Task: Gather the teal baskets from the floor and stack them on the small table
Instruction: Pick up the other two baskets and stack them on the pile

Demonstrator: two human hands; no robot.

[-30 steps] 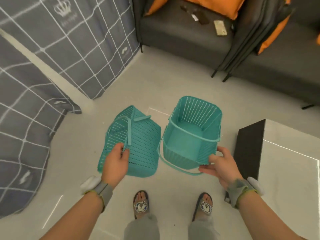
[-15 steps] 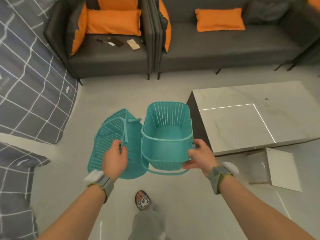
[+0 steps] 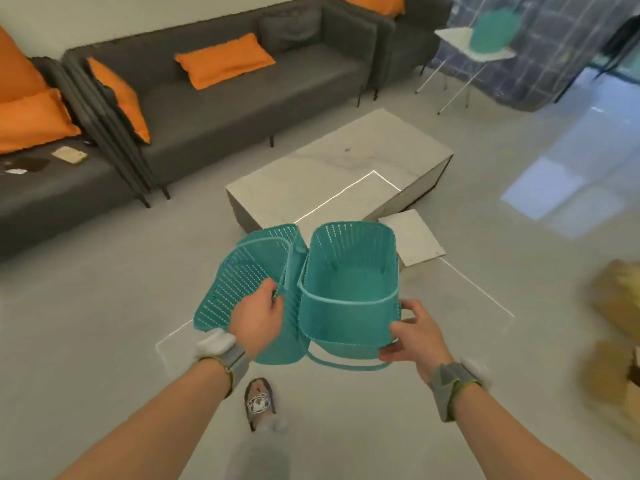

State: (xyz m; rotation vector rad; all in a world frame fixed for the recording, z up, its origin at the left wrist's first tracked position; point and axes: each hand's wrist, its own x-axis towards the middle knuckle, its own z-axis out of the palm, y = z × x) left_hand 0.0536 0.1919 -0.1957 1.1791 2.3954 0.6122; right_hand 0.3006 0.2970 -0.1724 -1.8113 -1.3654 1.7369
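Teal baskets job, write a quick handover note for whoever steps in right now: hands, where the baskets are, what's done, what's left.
Left hand: gripping the tilted teal basket by its rim, opening turned leftward.
Right hand: holding the upright teal basket at its near corner; handle hangs below.
Both are off the floor, side by side.
Done: something teal, blurred, already sits on the small white table, far right.
Left: carry both over and stack them there.

The left hand (image 3: 258,315) covers part of the tilted basket (image 3: 239,289), so its grip on the rim cannot be made out. Far beyond the right grip, the teal shape (image 3: 490,31) on the small desk (image 3: 498,55) is too blurred to count as one basket or several. Right of that grip, tan objects (image 3: 616,327) are smeared and cut off by the edge.
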